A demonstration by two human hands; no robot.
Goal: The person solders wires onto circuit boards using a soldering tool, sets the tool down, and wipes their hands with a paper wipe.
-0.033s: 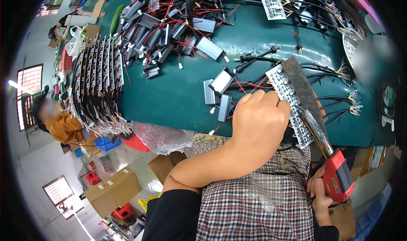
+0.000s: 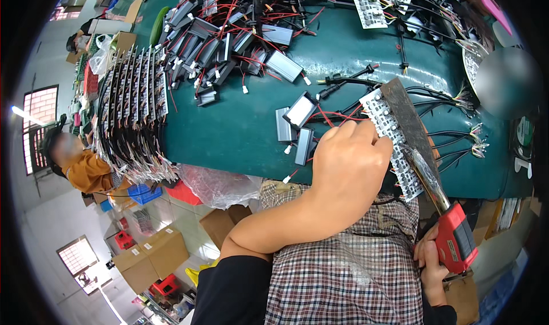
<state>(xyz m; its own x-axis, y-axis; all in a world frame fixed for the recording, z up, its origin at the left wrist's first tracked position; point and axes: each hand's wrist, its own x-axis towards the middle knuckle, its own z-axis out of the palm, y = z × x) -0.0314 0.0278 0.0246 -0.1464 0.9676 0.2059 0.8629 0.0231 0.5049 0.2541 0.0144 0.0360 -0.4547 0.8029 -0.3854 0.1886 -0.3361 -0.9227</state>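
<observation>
- Green tabletop (image 2: 223, 136), spread beneath the work, bare across its left-centre.
- Grey metal modules (image 2: 201, 28) with red wires and white plugs, heaped at the far side.
- Stacked boards (image 2: 130, 96), lined up in rows along the left edge, black cables and stripped ends hanging toward the near side.
- Red-handled soldering iron (image 2: 456, 236), gripped at lower right by the right hand (image 2: 430, 259), fingers around the handle; metal shaft slanting up and left, its end over the board.
- White circuit board (image 2: 383, 120), apparently the piece being worked on: lying aslant at the right near edge of the tabletop, between the left hand (image 2: 353, 159) and the iron.
- Dark bar (image 2: 405, 112), resting lengthwise along the board's right side, perhaps as a weight.
- Left hand: fingers curled down at the board's left edge, fingertips hidden; impossible to tell whether pinching a wire.
- Three loose modules (image 2: 301, 110), clustered just left of that hand, red leads (image 2: 325, 116) running toward the board.
- Stripped cable ends (image 2: 478, 148), fanned out right of the bar.
- Contact at the iron's tip, too small to make out: step in hand, seemingly, soldering leads onto the board; next move calling for a steady wire, brief heat on one pad, then a clean lift.
</observation>
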